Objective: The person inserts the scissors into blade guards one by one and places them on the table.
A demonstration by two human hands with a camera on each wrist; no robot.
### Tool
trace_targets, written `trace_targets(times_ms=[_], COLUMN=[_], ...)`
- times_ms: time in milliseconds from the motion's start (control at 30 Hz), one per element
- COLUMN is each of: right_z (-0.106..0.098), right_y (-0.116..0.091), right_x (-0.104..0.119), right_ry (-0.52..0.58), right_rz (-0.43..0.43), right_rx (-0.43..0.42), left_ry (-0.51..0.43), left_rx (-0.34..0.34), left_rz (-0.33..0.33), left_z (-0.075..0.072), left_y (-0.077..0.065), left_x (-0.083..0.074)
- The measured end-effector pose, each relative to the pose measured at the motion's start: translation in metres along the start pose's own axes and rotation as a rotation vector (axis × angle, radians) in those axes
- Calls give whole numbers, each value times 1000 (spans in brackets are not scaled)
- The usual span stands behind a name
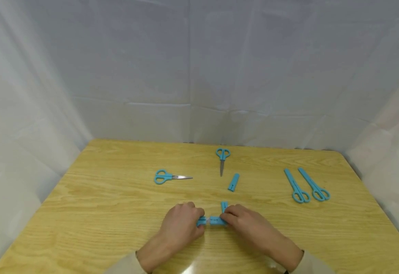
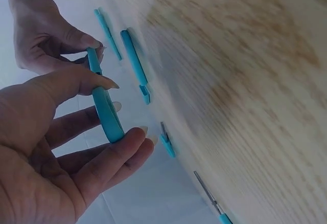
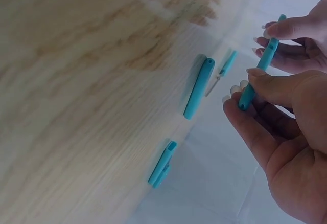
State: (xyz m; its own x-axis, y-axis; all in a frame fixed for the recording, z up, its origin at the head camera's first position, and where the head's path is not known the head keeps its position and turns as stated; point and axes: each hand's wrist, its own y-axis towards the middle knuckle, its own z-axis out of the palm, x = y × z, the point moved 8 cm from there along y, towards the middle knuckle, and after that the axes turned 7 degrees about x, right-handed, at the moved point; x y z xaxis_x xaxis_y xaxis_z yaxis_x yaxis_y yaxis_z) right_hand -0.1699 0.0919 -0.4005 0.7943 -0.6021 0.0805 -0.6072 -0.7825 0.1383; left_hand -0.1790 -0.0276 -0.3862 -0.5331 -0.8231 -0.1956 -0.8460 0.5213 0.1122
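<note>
My left hand (image 1: 182,224) pinches the light-blue handles of a pair of scissors (image 2: 108,116) between thumb and fingers. In my right hand (image 1: 248,224) is a light-blue scissors cover (image 1: 216,220), gripped by thumb and fingertips. Cover and scissors are in line, with a short pale stretch between them in the head view. How far the blades sit inside the cover is hidden. Just beyond my right fingertips lies a second cover (image 1: 224,206), partly hidden by the hand. A third cover (image 1: 233,182) rests farther back on the table.
Bare scissors (image 1: 165,177) lie at the left, blades pointing right. Another bare pair (image 1: 222,154) lies at the back, blades toward me. Two covered pairs, one here (image 1: 296,188) and one beside it (image 1: 315,185), lie at the right of the wooden table (image 1: 100,213). White sheeting (image 1: 185,68) encloses it.
</note>
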Motion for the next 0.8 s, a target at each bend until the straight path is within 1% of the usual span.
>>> trace_targets(times_ms=[167, 267, 467, 633, 800], right_z=[1, 1, 1, 2, 4], right_y=[1, 2, 6, 7, 8], right_x=[1, 3, 8, 8, 7], right_ry=[-5, -14, -29, -31, -12], right_rz=[-9, -24, -53, -46, -28], right_rx=[8, 9, 11, -2, 4], left_ry=[-3, 13, 30, 39, 9], left_rx=[5, 2, -10, -14, -7], left_rz=[-2, -3, -24, -27, -23], left_z=[3, 3, 4, 5, 7], left_y=[0, 0, 0, 0, 0], left_x=[-3, -5, -4, -3, -2])
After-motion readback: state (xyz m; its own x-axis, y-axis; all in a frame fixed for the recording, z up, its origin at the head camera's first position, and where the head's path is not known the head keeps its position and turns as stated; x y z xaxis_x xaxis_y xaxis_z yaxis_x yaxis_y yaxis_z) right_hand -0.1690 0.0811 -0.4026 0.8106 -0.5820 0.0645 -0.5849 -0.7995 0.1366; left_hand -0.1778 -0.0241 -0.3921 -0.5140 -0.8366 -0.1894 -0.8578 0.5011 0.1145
